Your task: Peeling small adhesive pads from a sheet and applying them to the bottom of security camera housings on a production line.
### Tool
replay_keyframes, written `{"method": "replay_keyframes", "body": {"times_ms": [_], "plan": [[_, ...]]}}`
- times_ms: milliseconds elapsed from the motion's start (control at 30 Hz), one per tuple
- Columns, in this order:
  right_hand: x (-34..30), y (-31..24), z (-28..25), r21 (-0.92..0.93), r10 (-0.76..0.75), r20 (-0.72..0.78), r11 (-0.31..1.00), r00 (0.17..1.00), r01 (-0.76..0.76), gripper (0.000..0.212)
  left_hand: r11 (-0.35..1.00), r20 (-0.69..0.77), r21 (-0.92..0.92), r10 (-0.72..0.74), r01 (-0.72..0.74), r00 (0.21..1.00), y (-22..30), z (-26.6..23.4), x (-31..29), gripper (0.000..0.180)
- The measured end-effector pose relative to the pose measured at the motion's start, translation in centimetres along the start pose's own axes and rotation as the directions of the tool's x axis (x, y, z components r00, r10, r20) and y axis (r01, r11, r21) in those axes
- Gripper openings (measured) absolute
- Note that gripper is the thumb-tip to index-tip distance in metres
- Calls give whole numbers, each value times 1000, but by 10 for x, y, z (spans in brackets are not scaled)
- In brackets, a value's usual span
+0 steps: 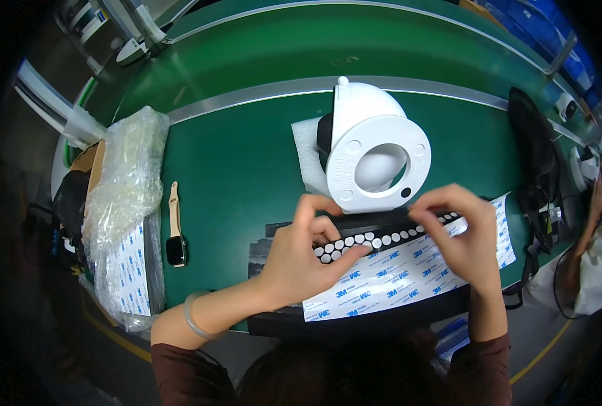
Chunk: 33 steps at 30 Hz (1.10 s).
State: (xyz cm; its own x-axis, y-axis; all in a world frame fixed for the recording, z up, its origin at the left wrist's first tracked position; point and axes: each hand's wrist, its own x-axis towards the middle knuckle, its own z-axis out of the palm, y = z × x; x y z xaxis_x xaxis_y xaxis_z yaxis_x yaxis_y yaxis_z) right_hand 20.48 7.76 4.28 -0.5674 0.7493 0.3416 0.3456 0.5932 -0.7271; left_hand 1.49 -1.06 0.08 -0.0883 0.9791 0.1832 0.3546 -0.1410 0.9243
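My left hand point(297, 254) grips a black strip of round white-backed pads point(396, 236), its thumb pressed on the front and its fingers behind. My right hand point(463, 233) is closed in a pinch at the strip's upper edge; what lies between thumb and forefinger is too small to make out. Just beyond stands a white device point(372, 101) with its ring-shaped base point(341, 166) facing me. One black round pad point(406, 192) sits in the base's lower right; other round recesses show bare. Under the strip lies a white backing sheet with blue print point(396, 277).
White foam point(308, 145) lies against the device. A wristwatch point(176, 249) rests on the green table point(233, 162) at left, beside a bubble-wrapped stack point(128, 183). A black bag point(534, 142) lies at the right edge. Another person's arm point(588, 227) shows at far right.
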Motion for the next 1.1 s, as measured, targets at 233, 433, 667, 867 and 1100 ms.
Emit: {"method": "replay_keyframes", "body": {"times_ms": [233, 433, 667, 867, 1100], "plan": [[-5, 1, 11, -131, -263, 216, 946, 940, 295, 18, 943, 83, 164, 278, -288, 957, 6, -6, 5, 14], [-10, -2, 24, -18, -185, 106, 982, 977, 188, 17, 939, 105, 148, 298, -311, 949, 1, -7, 9, 8], [-8, -1, 25, -157, -314, 51, 935, 948, 318, 15, 968, 28, 126, 214, -216, 976, -1, -2, 5, 6], [-14, -4, 30, -396, -464, 71, 799, 883, 452, 18, 968, 4, 123, 220, -219, 975, -3, 0, 4, 5], [-12, 1, 35, -343, -468, -18, 833, 884, 434, 16, 977, 18, 109, 181, -182, 983, -4, 0, 3, 5]]}}
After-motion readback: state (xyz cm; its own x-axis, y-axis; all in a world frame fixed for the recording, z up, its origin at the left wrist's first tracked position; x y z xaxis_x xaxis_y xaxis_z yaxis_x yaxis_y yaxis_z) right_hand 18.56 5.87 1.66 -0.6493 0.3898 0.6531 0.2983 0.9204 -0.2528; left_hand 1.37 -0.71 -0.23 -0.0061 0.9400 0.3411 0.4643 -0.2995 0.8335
